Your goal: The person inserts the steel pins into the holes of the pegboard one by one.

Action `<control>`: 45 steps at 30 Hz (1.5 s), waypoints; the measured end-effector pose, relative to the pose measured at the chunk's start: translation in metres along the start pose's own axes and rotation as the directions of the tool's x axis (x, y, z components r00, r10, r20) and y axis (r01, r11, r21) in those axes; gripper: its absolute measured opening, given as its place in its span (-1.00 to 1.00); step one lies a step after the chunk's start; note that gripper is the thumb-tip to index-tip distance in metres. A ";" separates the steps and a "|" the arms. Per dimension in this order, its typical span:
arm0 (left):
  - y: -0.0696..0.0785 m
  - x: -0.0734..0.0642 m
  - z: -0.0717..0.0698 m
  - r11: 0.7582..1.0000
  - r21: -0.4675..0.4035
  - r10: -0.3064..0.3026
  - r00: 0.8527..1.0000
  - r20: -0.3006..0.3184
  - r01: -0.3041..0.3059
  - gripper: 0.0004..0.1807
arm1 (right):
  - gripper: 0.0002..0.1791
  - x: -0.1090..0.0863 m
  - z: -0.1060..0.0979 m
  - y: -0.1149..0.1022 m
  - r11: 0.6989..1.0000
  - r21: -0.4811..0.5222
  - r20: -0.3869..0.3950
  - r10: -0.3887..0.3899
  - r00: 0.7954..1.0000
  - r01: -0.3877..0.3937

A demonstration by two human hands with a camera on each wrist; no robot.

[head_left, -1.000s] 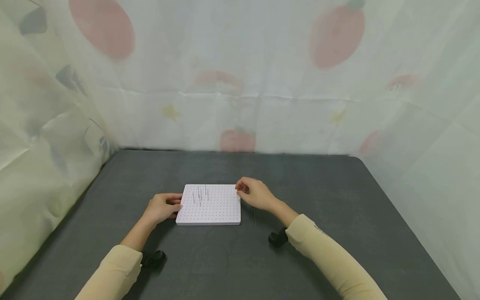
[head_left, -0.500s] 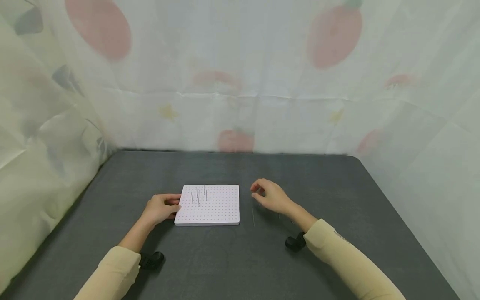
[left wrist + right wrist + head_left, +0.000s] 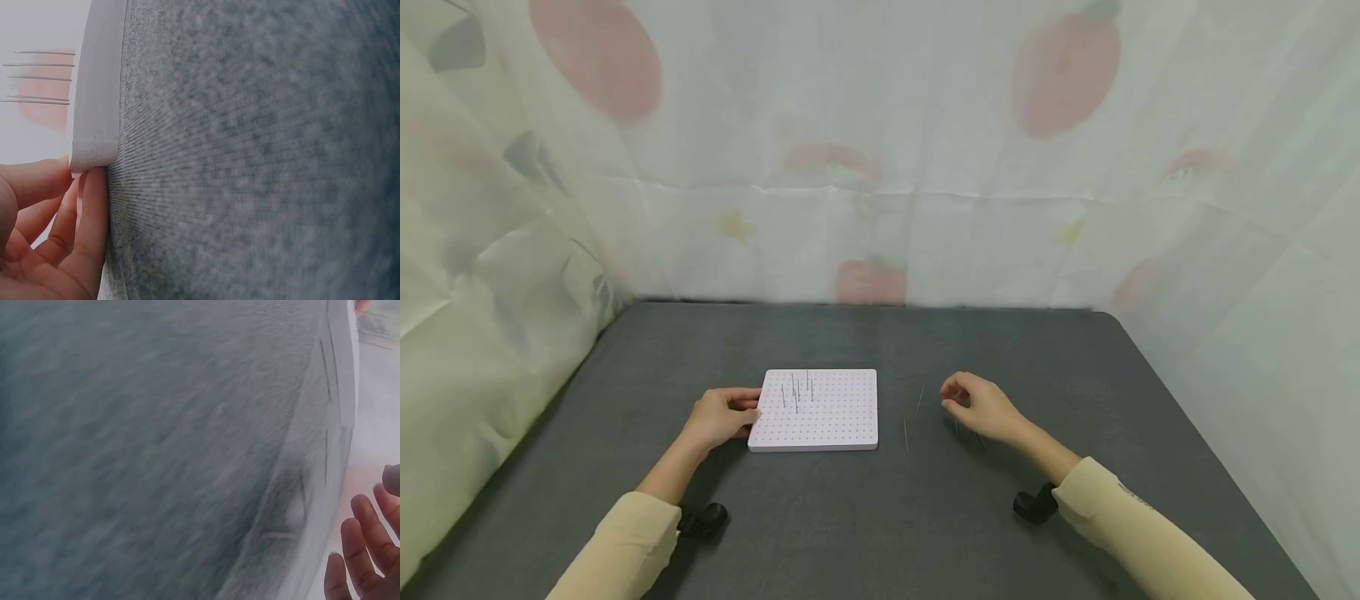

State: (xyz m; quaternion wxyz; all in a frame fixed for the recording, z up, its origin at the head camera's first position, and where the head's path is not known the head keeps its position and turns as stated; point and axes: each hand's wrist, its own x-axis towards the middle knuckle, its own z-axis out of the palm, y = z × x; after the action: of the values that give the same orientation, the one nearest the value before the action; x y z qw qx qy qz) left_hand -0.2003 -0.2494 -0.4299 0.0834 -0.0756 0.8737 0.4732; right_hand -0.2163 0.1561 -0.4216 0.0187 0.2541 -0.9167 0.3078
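Note:
A white board with rows of small holes (image 3: 835,425) lies flat on the table, and several thin metal pins (image 3: 796,402) stand upright in its left back part. At the board's left edge my left hand (image 3: 718,417) pinches it, with the thumb on the upper edge and the fingers against the side (image 3: 90,212). My right hand (image 3: 985,407) is above the table to the right of the board, fingers loosely bent and apart in the right wrist view (image 3: 362,550); I see nothing between them. Near it lie loose thin pins, one (image 3: 920,398) to its left and others partly below it.
Another loose pin (image 3: 906,433) lies close to the board's right edge. The dark grey table (image 3: 850,533) ends at a pale patterned curtain (image 3: 970,242) at the back, with more curtain along both sides.
My right hand has moved away from the board's right edge, rightward and slightly nearer to me, uncovering loose pins on the table. The left hand keeps its hold on the board.

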 end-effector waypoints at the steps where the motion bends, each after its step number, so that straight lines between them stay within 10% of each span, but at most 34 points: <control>1: 0.000 0.000 0.000 1.000 0.000 0.000 1.000 0.000 0.000 -0.53 | -0.80 -0.002 -0.001 0.002 1.000 0.001 -0.002 0.004 1.000 -0.004; 45: -0.003 0.001 0.002 1.000 0.020 0.013 1.000 -0.018 -0.013 -0.54 | -0.85 -0.032 -0.007 0.032 0.988 -0.151 0.061 0.045 0.997 -0.036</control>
State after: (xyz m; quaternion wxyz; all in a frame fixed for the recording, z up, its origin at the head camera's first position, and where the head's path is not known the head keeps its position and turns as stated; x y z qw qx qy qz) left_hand -0.2007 -0.2494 -0.4334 0.0733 -0.0731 0.8795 0.4646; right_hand -0.2040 0.1961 -0.4400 0.0021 0.2430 -0.9424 0.2299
